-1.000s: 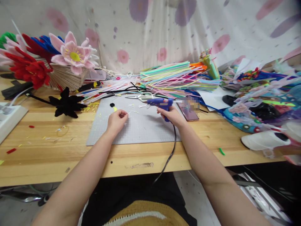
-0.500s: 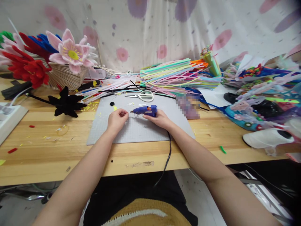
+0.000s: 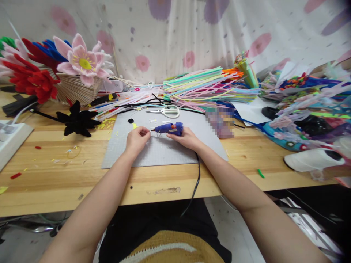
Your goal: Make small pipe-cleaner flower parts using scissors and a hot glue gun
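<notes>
My right hand [image 3: 183, 138] is wrapped round a blue glue gun [image 3: 168, 128], whose dark nozzle points left over the grey cutting mat [image 3: 175, 155]. Just left of the nozzle tip, my left hand [image 3: 138, 139] is closed in a pinch; what its fingertips hold is too small to name. White-handled scissors [image 3: 170, 111] lie on the mat behind the glue gun. Near them are small white pieces [image 3: 166, 121]. A small black disc [image 3: 131, 121] and a yellow piece [image 3: 134, 125] lie beyond my left hand.
A black fuzzy flower [image 3: 78, 119] lies left of the mat, below pink and red flowers [image 3: 83, 63]. Bundled pipe cleaners [image 3: 197, 86] lie behind the mat. A white spool [image 3: 312, 160] is at the right, a power strip [image 3: 13, 140] at the left. The gun's black cord [image 3: 196, 182] crosses the table edge.
</notes>
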Tool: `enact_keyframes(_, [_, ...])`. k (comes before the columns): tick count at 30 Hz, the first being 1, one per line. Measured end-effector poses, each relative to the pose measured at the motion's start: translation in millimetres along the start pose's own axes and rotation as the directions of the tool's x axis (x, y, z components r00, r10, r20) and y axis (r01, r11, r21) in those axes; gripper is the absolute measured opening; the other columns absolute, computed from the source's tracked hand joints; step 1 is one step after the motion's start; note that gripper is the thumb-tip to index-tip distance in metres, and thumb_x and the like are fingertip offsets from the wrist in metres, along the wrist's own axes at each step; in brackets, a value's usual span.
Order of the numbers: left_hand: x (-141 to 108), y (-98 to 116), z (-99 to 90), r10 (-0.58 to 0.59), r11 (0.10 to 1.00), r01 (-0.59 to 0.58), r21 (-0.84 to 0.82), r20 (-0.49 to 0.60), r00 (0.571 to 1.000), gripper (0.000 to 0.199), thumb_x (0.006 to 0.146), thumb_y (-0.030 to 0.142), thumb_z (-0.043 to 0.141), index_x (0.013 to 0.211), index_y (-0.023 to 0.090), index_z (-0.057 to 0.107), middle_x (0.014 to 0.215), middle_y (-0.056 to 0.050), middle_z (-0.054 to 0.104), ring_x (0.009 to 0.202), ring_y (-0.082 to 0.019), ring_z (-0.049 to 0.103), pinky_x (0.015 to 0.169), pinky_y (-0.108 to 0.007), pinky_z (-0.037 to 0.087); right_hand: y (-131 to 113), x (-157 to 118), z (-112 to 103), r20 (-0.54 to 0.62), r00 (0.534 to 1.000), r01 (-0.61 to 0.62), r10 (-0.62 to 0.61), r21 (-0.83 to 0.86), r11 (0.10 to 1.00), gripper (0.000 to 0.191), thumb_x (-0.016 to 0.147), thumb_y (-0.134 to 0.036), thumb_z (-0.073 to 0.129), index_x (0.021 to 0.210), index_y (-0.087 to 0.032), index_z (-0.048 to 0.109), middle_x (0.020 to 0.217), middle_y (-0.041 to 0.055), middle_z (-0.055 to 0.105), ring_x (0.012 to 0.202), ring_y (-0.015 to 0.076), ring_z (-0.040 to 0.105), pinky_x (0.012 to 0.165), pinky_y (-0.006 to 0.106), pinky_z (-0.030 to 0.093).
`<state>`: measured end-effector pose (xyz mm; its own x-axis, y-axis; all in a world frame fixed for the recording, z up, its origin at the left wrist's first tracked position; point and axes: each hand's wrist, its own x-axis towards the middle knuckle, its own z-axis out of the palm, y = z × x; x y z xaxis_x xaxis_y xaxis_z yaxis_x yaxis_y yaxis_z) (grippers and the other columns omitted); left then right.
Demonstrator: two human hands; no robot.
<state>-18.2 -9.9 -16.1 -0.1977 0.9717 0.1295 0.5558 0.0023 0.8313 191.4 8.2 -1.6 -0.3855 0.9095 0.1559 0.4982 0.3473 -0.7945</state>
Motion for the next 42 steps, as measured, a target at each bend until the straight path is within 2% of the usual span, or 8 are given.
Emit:
enact_keyframes(15, [0, 1, -1.0, -0.010, 1.000, 0.010, 0.003, 0.016, 1.000, 0.015, 0.067, 0.030, 0.055, 0.072, 0.018, 0.063, 0.064, 0.000, 0.061, 0.058, -0.012, 0.054, 0.058, -0.025, 0.044, 5, 1, 1, -0.011, 1.000, 0.017, -0.016, 0.017, 1.000, 0.038, 0.074, -0.042, 0.062, 0.103, -0.017, 0.067, 0.094, 0.0047, 0.070, 0.081, 0.0164, 0.062, 0.077, 0.029, 0.047])
enact_keyframes(32, [-1, 0, -1.6, 0.008, 0.999, -0.007, -0.032, 0.021, 1.000, 0.016, 0.068, 0.032, 0.056, 0.073, 0.019, 0.063, 0.064, 0.000, 0.060, 0.058, -0.012, 0.053, 0.055, -0.024, 0.043, 7, 1, -4, -0.044, 0.998, -0.037, 0.039, 0.059, 0.998, 0.038, 0.072, -0.046, 0.062, 0.096, -0.017, 0.068, 0.091, 0.0051, 0.070, 0.083, 0.0183, 0.062, 0.078, 0.031, 0.047])
enact_keyframes(35, [-1, -2, -1.7, 0.021, 0.999, -0.019, -0.050, 0.026, 0.999, 0.017, 0.068, 0.033, 0.056, 0.073, 0.019, 0.064, 0.065, 0.000, 0.060, 0.058, -0.012, 0.053, 0.054, -0.023, 0.043, 7, 1, -9, -0.090, 0.991, -0.090, 0.096, 0.062, 0.994, 0.041, 0.071, -0.048, 0.063, 0.096, -0.016, 0.068, 0.091, 0.0065, 0.069, 0.083, 0.0193, 0.062, 0.077, 0.032, 0.047])
enact_keyframes(38, [0, -5, -1.6, 0.018, 0.996, -0.015, -0.087, 0.040, 0.999, 0.018, 0.067, 0.034, 0.057, 0.073, 0.018, 0.064, 0.064, 0.000, 0.060, 0.057, -0.011, 0.052, 0.052, -0.023, 0.043, 11, 0, -18, -0.184, 0.973, -0.123, 0.138, 0.091, 0.988, 0.043, 0.069, -0.051, 0.063, 0.093, -0.015, 0.067, 0.086, 0.0073, 0.069, 0.080, 0.0191, 0.062, 0.076, 0.032, 0.048])
enact_keyframes(40, [1, -6, -2.6, 0.012, 0.994, -0.009, -0.112, 0.029, 1.000, 0.019, 0.066, 0.035, 0.058, 0.072, 0.018, 0.064, 0.064, 0.000, 0.059, 0.056, -0.010, 0.051, 0.050, -0.022, 0.043, 18, -1, -28, -0.274, 0.946, -0.146, 0.175, 0.125, 0.981, 0.045, 0.067, -0.055, 0.062, 0.086, -0.014, 0.067, 0.079, 0.0068, 0.068, 0.073, 0.0184, 0.061, 0.072, 0.032, 0.048])
enact_keyframes(42, [2, -5, -5.0, 0.011, 0.990, -0.014, -0.140, -0.017, 1.000, 0.019, 0.066, 0.035, 0.059, 0.072, 0.018, 0.064, 0.064, 0.000, 0.059, 0.056, -0.010, 0.051, 0.049, -0.021, 0.042, 28, -1, -39, -0.383, 0.897, -0.181, 0.221, 0.138, 0.974, 0.047, 0.065, -0.058, 0.061, 0.079, -0.013, 0.066, 0.071, 0.0063, 0.066, 0.068, 0.0182, 0.060, 0.069, 0.032, 0.048])
